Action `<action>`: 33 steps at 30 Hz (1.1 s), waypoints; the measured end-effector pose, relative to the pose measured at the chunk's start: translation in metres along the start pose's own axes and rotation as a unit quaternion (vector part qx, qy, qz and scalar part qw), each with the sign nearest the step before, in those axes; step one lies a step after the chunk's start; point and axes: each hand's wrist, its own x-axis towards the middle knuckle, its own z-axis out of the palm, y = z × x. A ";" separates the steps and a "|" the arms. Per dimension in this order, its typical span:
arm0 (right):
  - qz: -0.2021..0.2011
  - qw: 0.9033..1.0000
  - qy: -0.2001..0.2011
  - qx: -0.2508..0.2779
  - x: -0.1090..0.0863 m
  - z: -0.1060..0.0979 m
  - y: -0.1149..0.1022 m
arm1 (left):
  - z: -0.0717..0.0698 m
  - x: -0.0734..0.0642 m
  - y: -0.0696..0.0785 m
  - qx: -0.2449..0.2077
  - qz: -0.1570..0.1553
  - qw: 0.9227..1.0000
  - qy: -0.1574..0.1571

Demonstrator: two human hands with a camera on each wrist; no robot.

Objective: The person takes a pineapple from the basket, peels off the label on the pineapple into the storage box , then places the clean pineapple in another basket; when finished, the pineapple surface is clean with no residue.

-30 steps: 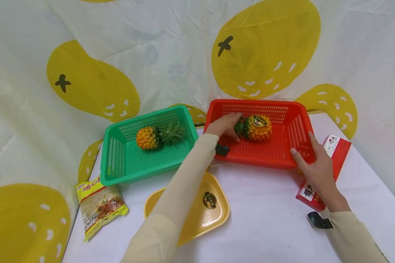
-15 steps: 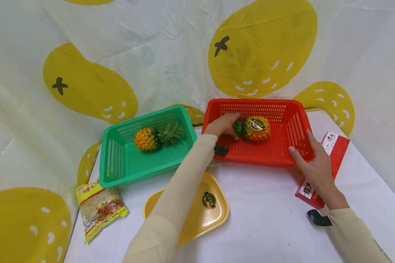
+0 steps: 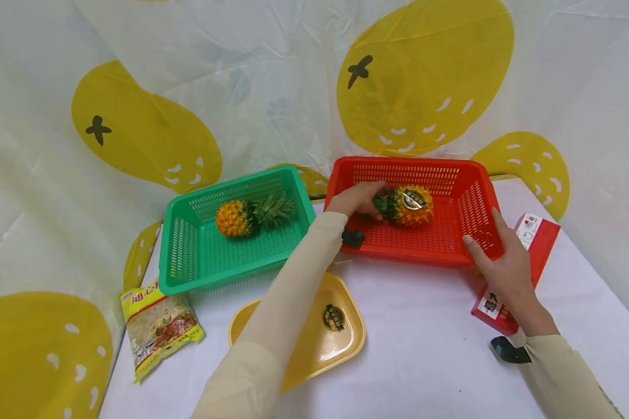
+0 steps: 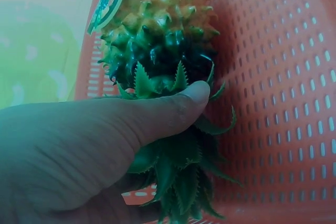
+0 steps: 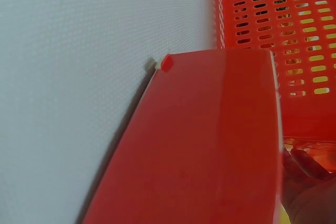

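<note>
In the head view my left hand (image 3: 359,199) reaches into the red basket (image 3: 414,259) and grips a small pineapple (image 3: 414,214) by its leafy crown. The left wrist view shows the thumb laid across the crown's green leaves (image 4: 178,182), just below the spiky yellow-green fruit (image 4: 163,19), which bears a round sticker. The other fingers are mostly hidden behind the leaves. My right hand (image 3: 505,270) holds the front right corner of the basket, its thumb over the rim. In the right wrist view only part of that hand (image 5: 312,195) shows, under the basket's edge.
A green basket (image 3: 230,281) with another pineapple (image 3: 234,219) stands to the left. A yellow tray (image 3: 320,349) lies under my left forearm, and a yellow food packet (image 3: 162,331) sits at the table's left. A red box (image 3: 542,244) lies beside my right hand.
The view shifts slightly. My left hand stays on the pineapple's crown and my right hand stays at the red basket's corner; nothing else visibly moves.
</note>
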 end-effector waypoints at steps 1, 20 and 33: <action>0.000 1.000 0.000 0.000 0.000 0.000 0.000 | 0.000 0.000 0.000 0.000 0.003 1.000 0.000; -0.006 1.000 0.008 0.001 -0.001 0.001 0.002 | -0.003 -0.005 -0.004 -0.048 0.046 0.998 0.012; 0.004 1.000 0.000 0.007 -0.001 0.000 0.002 | -0.008 -0.015 -0.007 -0.070 0.065 0.995 0.010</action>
